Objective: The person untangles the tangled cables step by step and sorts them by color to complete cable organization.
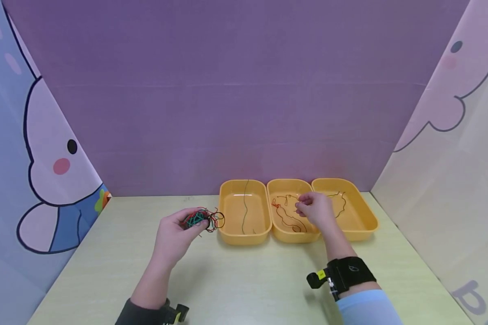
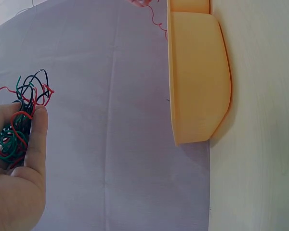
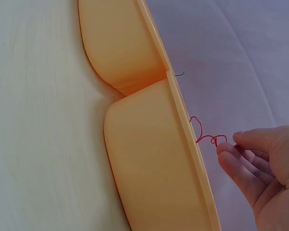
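Observation:
My left hand (image 1: 176, 234) holds a tangled bundle of thin red, green and black wires (image 2: 14, 137) to the left of the trays. Loops of it stick out past the fingertips. Over the middle yellow tray (image 1: 290, 237), my right hand (image 1: 317, 210) pinches a thin red wire (image 3: 208, 138) between thumb and fingertips. Part of that wire dips behind the tray's rim in the right wrist view. More red wire (image 1: 282, 214) lies curled inside this tray. A green wire (image 1: 245, 207) stretches along the left yellow tray (image 1: 227, 216), its end poking above the rim.
The right yellow tray (image 1: 362, 221) holds a thin dark wire (image 1: 343, 203). All three trays stand side by side on a pale table (image 1: 244, 280), near the purple backdrop (image 1: 244, 99). Printed cartoon panels (image 1: 49, 171) flank the table.

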The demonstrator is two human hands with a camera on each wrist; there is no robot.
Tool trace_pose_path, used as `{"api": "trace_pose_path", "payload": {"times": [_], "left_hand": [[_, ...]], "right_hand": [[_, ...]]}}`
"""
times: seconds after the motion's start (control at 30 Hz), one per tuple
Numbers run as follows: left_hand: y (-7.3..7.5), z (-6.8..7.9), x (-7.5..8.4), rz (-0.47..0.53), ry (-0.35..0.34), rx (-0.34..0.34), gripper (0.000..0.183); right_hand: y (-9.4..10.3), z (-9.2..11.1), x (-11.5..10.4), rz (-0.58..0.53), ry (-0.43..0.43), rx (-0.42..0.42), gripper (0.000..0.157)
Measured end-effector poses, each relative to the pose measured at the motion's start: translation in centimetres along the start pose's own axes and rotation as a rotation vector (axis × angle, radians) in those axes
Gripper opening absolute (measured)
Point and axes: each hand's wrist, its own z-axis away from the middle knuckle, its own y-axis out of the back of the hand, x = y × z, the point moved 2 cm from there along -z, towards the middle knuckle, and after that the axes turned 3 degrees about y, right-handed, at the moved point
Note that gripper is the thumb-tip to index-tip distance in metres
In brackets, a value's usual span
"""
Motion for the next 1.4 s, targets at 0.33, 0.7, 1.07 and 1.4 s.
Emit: {"api": "trace_pose_path", "payload": {"times": [0.33,0.7,1.07,1.4], "left_hand": [[-0.1,1.3,3.2,-0.032,-0.021,-0.008,0.027],[-0.2,1.1,3.2,-0.03,-0.023,-0.001,0.026],[-0.4,1.2,3.4,-0.029,-0.012,-0.008,0.026],[-0.2,1.2,3.3,-0.026,-0.016,-0.014,0.026]], "right_hand": [[-0.3,0.3,0.3,0.009,-0.024,-0.011,0.013],[-0.2,0.6,0.4,0.038,-0.02,-0.011,0.013],[1.6,1.2,-2.3,0.013,0.13,0.07,0.039],[2.5,4.6,-7.4,-0.258,0.291,0.048,0.061]]}}
